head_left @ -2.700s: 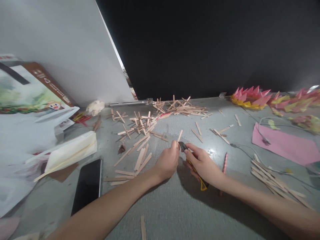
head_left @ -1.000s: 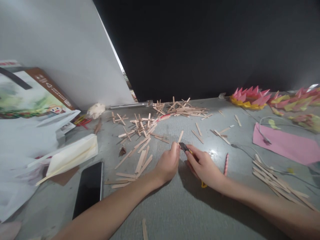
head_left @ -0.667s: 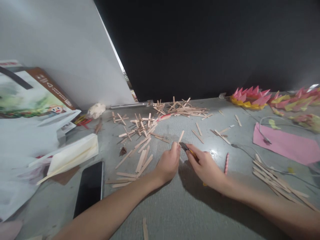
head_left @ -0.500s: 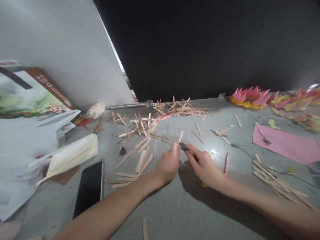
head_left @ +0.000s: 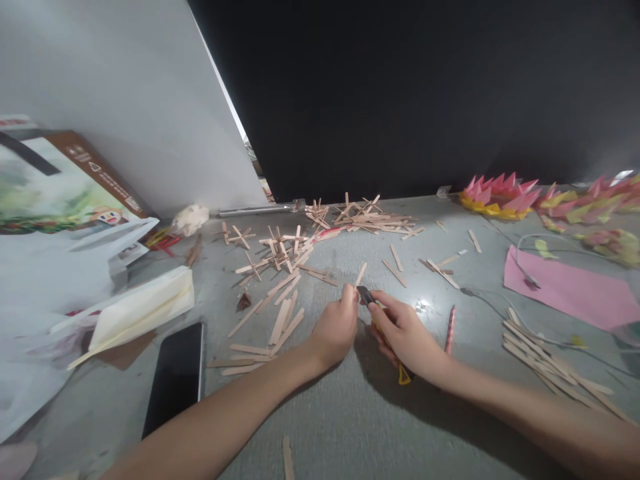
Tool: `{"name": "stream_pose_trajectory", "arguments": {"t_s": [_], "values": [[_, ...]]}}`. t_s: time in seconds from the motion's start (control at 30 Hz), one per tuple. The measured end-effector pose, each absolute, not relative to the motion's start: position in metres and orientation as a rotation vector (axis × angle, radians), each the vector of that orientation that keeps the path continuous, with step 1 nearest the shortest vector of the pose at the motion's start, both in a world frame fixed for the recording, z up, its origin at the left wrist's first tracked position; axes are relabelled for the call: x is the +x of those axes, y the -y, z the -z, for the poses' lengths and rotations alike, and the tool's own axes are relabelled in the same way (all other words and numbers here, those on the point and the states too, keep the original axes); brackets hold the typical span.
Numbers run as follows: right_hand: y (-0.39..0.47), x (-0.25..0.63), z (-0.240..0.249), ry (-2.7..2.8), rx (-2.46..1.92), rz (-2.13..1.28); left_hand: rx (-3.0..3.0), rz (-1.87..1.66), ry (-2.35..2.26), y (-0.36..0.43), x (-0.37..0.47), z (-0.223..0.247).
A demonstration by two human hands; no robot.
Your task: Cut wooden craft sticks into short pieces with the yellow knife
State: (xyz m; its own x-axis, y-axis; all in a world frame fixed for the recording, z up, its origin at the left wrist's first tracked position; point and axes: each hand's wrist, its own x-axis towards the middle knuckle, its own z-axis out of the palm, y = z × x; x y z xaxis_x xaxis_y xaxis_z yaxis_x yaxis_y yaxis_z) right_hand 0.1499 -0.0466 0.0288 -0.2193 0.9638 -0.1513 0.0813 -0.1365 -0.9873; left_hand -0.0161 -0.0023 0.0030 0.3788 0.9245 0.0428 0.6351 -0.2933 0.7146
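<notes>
Left hand: fingers curled tight, pinching wooden stick; stick's upper end projects above fist, tilted to right, over middle of grey table.

Right hand: fingers closed round utility knife, black front end, yellow handle; front end beside stick at left fist, blade contact too small to tell.

Loose sticks: scattered beyond left forearm.

Stick bundle: right of right forearm.

Patterned red rod: just beyond right wrist.

Phone: dark screen up, near left forearm.

Pink paper: flat, far right, cable across corner.
</notes>
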Motion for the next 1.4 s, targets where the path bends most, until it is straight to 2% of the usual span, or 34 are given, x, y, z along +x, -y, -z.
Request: {"name": "stream_pose_trajectory", "arguments": {"t_s": [0.4, 1.1, 1.4], "values": [[0.044, 0.148, -0.028, 1.14, -1.115, -1.707, 1.993, -0.645, -1.318, 0.003, -0.017, 0.0], [0.046, 0.149, -0.036, 0.891, -1.018, -1.917, 2.012, -0.607, -1.349, 0.001, -0.016, -0.002], [0.045, 0.149, -0.035, 1.055, -1.104, -1.723, 1.969, -0.7, -1.279, 0.0, -0.018, -0.001]]}}
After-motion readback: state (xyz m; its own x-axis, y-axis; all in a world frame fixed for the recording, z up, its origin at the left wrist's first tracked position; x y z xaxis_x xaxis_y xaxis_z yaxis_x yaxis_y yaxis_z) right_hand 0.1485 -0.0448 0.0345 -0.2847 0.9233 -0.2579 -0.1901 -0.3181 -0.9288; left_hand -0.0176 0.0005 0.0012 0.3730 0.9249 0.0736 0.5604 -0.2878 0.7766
